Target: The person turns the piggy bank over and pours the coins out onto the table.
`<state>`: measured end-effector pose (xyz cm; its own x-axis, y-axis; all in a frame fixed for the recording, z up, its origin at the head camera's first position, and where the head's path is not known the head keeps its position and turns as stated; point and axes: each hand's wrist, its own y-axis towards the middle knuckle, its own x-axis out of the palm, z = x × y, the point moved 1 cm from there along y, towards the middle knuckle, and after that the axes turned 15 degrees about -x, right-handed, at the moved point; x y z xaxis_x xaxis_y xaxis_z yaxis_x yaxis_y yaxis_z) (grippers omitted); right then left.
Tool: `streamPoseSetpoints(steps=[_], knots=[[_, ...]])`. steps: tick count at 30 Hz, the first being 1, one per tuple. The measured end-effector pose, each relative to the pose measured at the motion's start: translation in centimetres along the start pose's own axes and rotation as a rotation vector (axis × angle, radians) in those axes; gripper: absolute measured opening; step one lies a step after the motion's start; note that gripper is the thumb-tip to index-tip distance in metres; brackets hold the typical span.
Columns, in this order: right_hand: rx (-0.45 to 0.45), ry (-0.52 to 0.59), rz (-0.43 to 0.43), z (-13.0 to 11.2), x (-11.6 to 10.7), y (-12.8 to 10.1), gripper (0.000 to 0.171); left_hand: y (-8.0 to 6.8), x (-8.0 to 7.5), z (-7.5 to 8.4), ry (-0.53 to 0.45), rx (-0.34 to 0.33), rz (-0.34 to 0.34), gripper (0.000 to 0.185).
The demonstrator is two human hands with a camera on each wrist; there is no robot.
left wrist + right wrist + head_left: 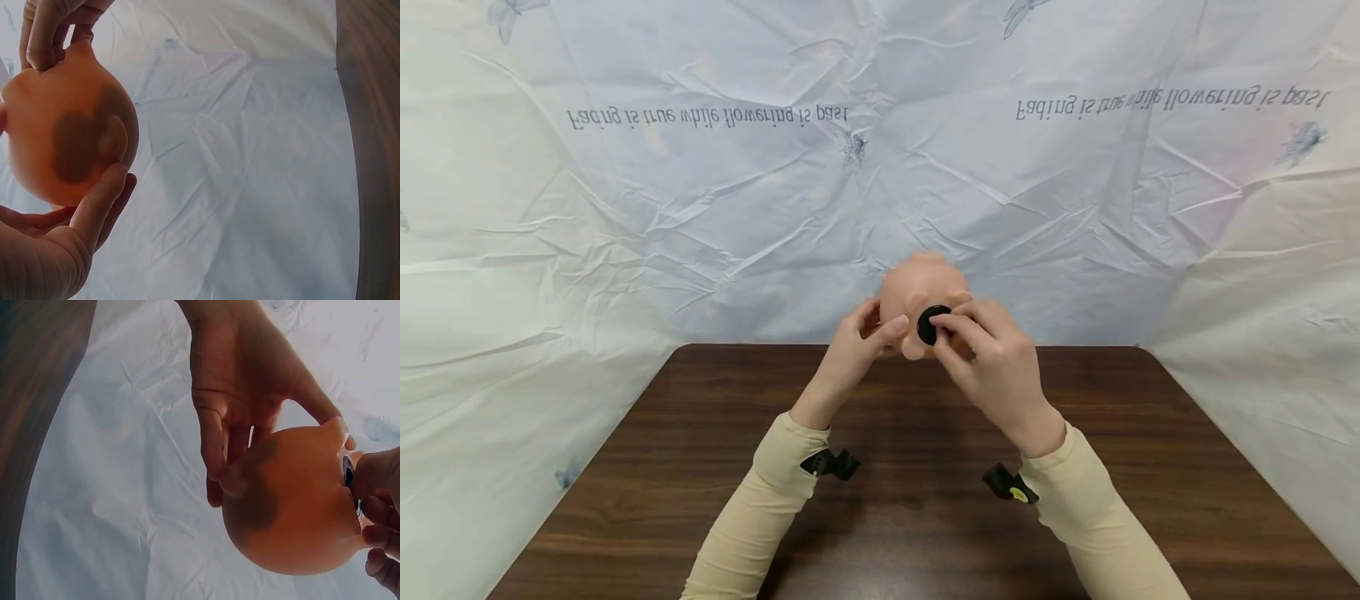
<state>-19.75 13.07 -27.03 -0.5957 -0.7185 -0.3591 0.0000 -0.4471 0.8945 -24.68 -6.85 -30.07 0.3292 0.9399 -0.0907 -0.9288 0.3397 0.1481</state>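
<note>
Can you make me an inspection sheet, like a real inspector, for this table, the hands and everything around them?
Surface: dark brown wood-look table.
Job's things: round pink figure, held up, with a black disc on the side facing the head camera.
Clutter: nothing seen.
Hands: left hand holds the figure; right hand pinches at the disc.
Cables: nothing seen.
Surroundings: wrinkled pale cloth with flipped printed words; a black device at each wrist.

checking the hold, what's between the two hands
The round peach object, with a black disc on it, lies between the left hand and right hand; the head view shows this.
</note>
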Motion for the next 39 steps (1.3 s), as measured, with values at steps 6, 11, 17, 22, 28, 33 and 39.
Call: streamPoseSetpoints(steps=[6,11,17,22,28,33,39], knots=[[0.028,-0.01,-0.018,-0.2,-0.1,0.0,0.011,0.2,-0.1,-0.2,0.006,0.003,0.001,0.09],[0.071,-0.065,0.004,-0.8,0.2,0.1,0.009,0.2,0.1,-0.3,-0.015,0.007,0.006,0.092],[0.146,-0.133,0.032,-1.2,0.5,0.2,0.007,0.3,0.5,-0.2,-0.055,0.017,0.002,0.086],[0.143,-0.157,0.028,-1.3,0.6,0.3,0.008,0.3,0.5,-0.2,-0.048,0.01,0.013,0.088],[0.094,-0.149,0.057,-1.1,0.8,0.3,0.006,0.4,0.3,-0.4,-0.042,0.003,0.019,0.091],[0.055,-0.161,0.087,-1.5,0.5,0.7,0.005,0.6,0.1,-0.7,-0.061,0.008,0.028,0.079],[0.037,-0.158,0.131,-2.1,-0.9,1.7,0.008,0.7,-0.1,-0.8,-0.069,0.005,0.035,0.071]])
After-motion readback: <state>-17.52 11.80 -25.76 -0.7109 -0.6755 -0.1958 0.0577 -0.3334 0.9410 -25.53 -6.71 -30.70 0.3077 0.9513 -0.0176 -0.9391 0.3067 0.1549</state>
